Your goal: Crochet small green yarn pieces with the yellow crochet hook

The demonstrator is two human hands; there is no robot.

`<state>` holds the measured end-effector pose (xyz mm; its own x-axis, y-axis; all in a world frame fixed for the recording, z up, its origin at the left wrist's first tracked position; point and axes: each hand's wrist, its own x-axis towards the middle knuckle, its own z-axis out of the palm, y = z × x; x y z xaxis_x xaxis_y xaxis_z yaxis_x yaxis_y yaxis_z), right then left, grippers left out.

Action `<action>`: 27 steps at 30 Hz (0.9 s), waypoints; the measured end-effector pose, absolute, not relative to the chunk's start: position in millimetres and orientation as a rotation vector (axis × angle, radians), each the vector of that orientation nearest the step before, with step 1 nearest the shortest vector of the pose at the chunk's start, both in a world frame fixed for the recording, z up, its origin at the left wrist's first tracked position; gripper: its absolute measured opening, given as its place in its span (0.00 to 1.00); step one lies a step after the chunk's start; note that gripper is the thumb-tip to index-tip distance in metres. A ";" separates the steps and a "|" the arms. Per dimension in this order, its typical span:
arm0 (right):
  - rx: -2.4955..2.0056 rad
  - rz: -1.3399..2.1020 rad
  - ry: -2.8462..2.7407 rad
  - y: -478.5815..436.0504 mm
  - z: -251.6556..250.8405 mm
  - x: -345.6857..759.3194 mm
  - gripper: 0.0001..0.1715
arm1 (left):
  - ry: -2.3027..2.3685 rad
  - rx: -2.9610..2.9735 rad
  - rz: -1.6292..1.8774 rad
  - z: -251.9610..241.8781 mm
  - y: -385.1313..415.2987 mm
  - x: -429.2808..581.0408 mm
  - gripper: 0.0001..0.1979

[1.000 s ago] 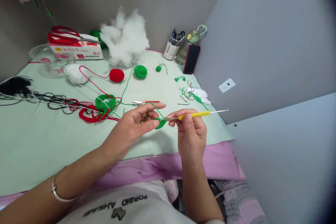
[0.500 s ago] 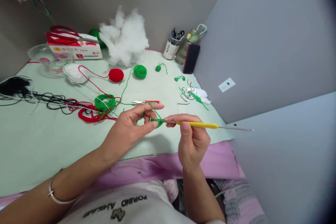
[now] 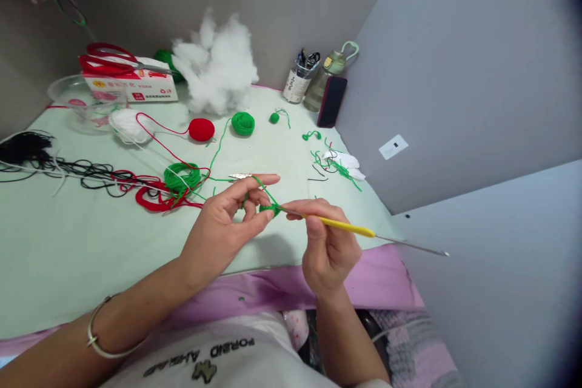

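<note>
My left hand (image 3: 225, 218) pinches a small green crochet piece (image 3: 270, 209) between thumb and fingers, its index finger stretched out with green yarn (image 3: 265, 188) running over it. In my right hand (image 3: 330, 245) is a crochet hook (image 3: 348, 226) with a yellow handle, held like a pen. The hook's near tip meets the green piece; its other metal end points down to the right. Thread snips (image 3: 240, 176) lie behind my left index finger, partly hidden. From a green yarn ball (image 3: 242, 123) a strand leads toward my left hand.
Tangled black cords (image 3: 91, 173), a green yarn coil (image 3: 182, 179), a red ball (image 3: 201, 130) and white yarn (image 3: 131, 126) lie left. White stuffing (image 3: 218, 66) and red scissors (image 3: 109, 60) on a box are behind. A phone (image 3: 331, 102), bottle (image 3: 316, 88) and yarn scraps (image 3: 339, 163) stand or lie right.
The outer end of the crochet hook has swung downward as my right hand shifted slightly left and down. My left index finger has moved a little left, covering more of the snips.
</note>
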<state>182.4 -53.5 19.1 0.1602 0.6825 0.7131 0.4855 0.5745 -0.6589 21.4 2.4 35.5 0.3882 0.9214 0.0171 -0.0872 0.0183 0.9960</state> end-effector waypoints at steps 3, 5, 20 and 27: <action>-1.071 -0.067 -1.650 -51.3 8.2 181.1 0.19 | 0.860 1.224 0.964 38.1 -2.5 26.2 0.18; -1.113 -0.273 -1.688 -50.3 -0.4 179.7 0.22 | 0.788 1.069 0.921 37.6 -3.2 28.6 0.22; -1.067 0.458 -1.173 -45.4 19.2 175.1 0.11 | 0.695 0.955 0.771 33.8 8.3 23.3 0.20; -1.139 0.051 -1.540 -51.7 6.2 175.1 0.15 | 0.684 0.928 0.907 29.3 4.2 28.8 0.22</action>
